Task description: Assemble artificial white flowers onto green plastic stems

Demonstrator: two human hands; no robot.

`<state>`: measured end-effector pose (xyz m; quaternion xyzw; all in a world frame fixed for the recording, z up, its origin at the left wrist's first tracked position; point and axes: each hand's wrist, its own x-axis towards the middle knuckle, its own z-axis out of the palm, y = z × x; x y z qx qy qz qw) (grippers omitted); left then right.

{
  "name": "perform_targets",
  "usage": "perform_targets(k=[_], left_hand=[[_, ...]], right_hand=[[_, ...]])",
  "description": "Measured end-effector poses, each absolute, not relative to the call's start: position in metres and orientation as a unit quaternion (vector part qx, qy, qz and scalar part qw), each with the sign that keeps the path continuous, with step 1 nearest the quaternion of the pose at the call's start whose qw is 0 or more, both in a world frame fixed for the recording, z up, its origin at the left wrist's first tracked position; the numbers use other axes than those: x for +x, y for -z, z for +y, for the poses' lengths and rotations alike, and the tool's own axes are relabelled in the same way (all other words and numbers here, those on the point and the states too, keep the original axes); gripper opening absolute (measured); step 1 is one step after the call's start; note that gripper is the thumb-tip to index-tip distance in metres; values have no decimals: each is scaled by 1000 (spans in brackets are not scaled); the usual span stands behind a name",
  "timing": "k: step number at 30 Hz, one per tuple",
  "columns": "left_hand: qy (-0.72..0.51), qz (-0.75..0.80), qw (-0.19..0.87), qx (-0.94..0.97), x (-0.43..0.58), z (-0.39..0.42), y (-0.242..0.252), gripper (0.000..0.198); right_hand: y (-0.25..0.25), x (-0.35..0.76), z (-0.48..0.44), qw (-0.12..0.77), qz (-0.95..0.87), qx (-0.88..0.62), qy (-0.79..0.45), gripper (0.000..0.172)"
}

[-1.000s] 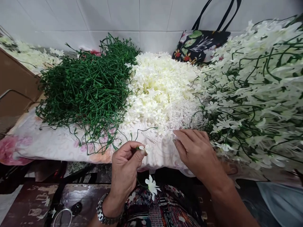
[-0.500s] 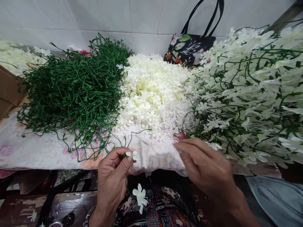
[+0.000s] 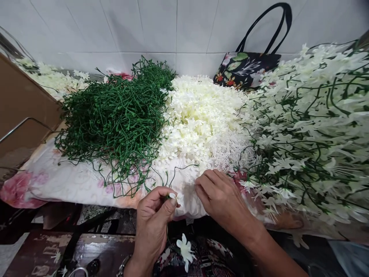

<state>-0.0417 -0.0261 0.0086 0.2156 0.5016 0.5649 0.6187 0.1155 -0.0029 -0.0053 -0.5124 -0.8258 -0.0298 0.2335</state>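
Left fingers [image 3: 169,209] clamp flower [image 3: 179,198]; can't tell if right fingers [image 3: 206,184] hold anything. Contents of bag [image 3: 248,70] hidden. Right hand [image 3: 223,196] arches palm-down.

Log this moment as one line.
left hand: pinching white flower | right hand: over cloth, grip unclear | beyond: green stems, white blossoms | by wall: floral bag

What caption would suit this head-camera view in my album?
The left hand pinches a white flower near heaped green stems and pale blossoms.
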Motion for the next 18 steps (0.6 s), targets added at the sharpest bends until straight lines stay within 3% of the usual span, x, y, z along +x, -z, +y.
perform_targets(k=[7, 18], left_hand=[[-524, 482, 597, 369, -40, -28, 0, 3], [-485, 487, 452, 569, -27, -18, -6, 16]], right_hand=[[0, 125, -13, 264, -825, -499, -17, 23], [-10, 125, -23, 305, -831, -465, -8, 24]])
